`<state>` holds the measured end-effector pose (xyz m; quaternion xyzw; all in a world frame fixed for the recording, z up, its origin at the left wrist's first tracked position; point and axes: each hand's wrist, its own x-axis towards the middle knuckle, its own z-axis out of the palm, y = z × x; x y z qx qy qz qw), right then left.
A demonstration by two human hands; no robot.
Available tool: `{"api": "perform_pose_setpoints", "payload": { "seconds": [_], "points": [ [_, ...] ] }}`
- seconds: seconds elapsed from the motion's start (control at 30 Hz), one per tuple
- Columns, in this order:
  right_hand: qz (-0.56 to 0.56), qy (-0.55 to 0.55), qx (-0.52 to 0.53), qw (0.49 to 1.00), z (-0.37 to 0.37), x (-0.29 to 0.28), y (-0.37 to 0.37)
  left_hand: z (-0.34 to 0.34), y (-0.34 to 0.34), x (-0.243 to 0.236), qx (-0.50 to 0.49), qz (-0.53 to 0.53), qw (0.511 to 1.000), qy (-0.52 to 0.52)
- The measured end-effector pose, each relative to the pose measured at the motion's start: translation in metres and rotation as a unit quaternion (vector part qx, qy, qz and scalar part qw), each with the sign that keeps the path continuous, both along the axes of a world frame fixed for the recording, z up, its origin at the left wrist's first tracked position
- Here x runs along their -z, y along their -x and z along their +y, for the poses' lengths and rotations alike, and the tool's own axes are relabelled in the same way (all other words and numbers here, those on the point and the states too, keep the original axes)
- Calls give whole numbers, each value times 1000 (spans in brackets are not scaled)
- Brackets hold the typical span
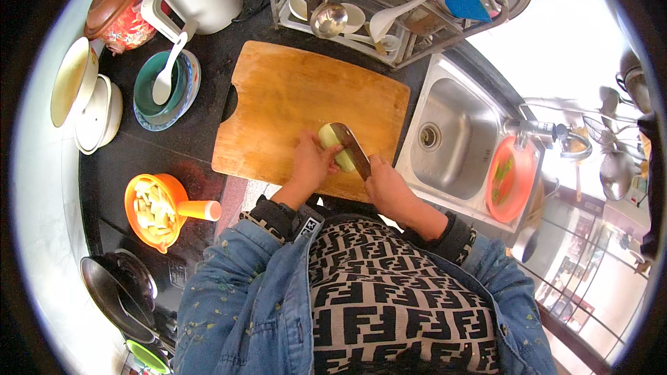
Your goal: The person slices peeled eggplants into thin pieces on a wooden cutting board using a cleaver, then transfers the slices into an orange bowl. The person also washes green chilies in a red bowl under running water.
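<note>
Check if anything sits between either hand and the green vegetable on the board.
Yes, on the right: the knife, held in the right hand, puts its blade between that hand and the green vegetable. The left hand touches the vegetable directly; nothing visible in between.

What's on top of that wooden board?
On or just over the wooden board: a pale green vegetable, steadied by the left hand, and a knife gripped by the right hand. The surface beneath them is covered.

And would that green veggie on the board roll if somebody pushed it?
The pale green vegetable looks rounded, so it might roll without the left hand steadying it. Its smooth-looking surface could be slippery. It isn't sagging, so it's probably stiff.
</note>
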<state>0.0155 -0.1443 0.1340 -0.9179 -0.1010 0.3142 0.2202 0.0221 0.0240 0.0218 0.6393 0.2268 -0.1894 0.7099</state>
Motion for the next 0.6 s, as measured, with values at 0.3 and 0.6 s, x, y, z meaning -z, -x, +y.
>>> {"api": "perform_pose_setpoints", "payload": {
  "seconds": [0.3, 0.6],
  "points": [
    [-40, -22, 22, 999, 21, 44, -9, 4, 0, -18, -1, 11, 1000, 13],
    [-5, -32, 36, 999, 15, 26, -13, 8, -4, -10, 35, 17, 999, 13]
  ]
}}
